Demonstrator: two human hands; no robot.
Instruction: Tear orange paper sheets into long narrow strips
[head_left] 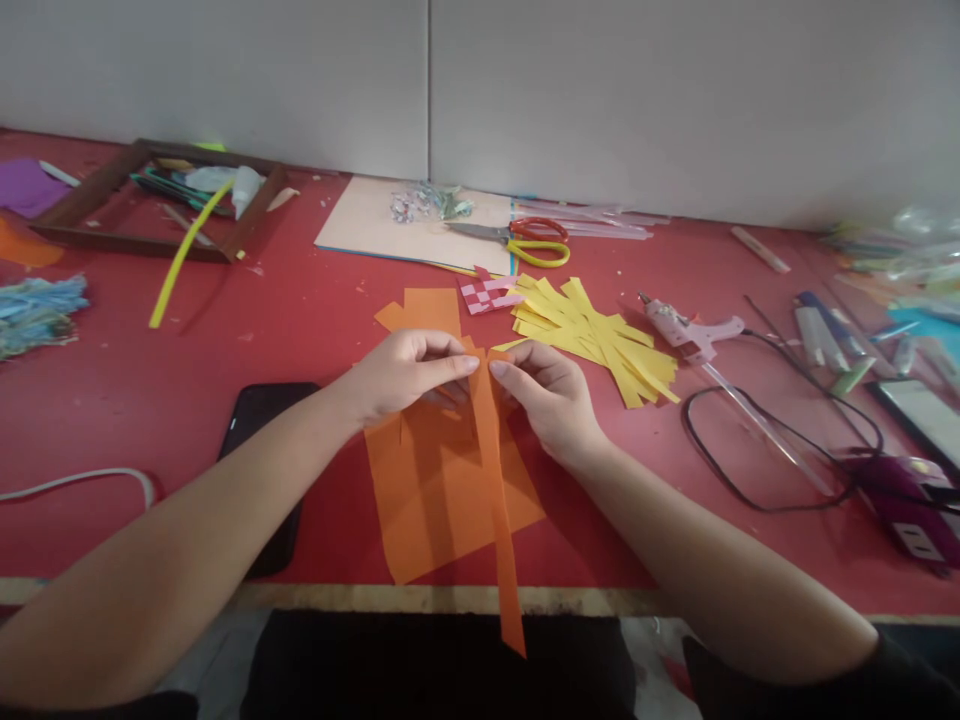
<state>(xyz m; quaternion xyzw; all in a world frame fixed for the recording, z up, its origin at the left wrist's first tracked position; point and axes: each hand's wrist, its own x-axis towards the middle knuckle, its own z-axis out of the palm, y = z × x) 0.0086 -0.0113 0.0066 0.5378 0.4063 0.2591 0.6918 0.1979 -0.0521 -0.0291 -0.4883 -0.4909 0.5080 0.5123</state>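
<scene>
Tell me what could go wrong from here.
The orange strip hangs past the table edge, so it might snag or crease. The right hand is close to the yellow strips and could scatter them. The right forearm is near the black cord; catching it might drag the glue gun.

A long orange paper strip (491, 450) hangs before wider orange sheets (427, 490).

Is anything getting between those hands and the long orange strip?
Nothing visible: the left hand and the right hand both pinch the strip directly, near its upper end. The wider orange paper lies below, not in between.
</scene>
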